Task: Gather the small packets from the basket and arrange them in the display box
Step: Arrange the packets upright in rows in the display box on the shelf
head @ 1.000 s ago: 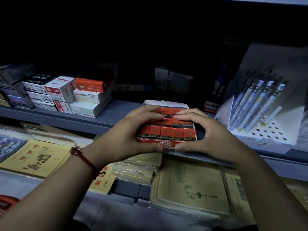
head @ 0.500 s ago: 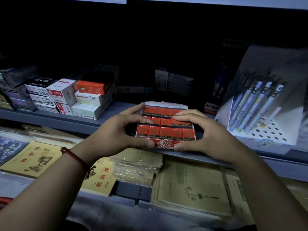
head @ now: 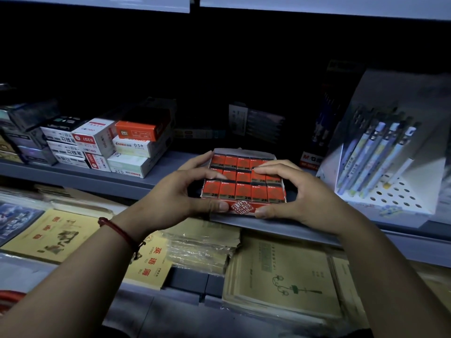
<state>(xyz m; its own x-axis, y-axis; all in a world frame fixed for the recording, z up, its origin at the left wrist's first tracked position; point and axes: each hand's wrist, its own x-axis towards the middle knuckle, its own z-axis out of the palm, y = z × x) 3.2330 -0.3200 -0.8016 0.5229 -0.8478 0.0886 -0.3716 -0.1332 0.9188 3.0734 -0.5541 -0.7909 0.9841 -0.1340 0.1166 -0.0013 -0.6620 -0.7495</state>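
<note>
- You are gripping the display box (head: 240, 207) with both hands. Your left hand (head: 170, 198) is curling round its left side, thumb on the front wall and fingers lying over the packets. Your right hand (head: 300, 198) is pinching the right side, thumb on the front wall and forefinger pressing on the middle row.
- The box is sitting at the front edge of the grey shelf (head: 122, 184), between the stacked cartons (head: 97, 147) and the white pen stand (head: 390, 198).
- Judging by the full rows, you are squaring up the small packets (head: 242, 191), so the arranging seems to be nearing its end.
- Next, you are probably needing to press any raised packet flat, then seat the box back from the lip without tipping it.
- The packets are showing orange-red faces marked 2B and lying in three snug rows, with the middle row looking slightly uneven.
</note>
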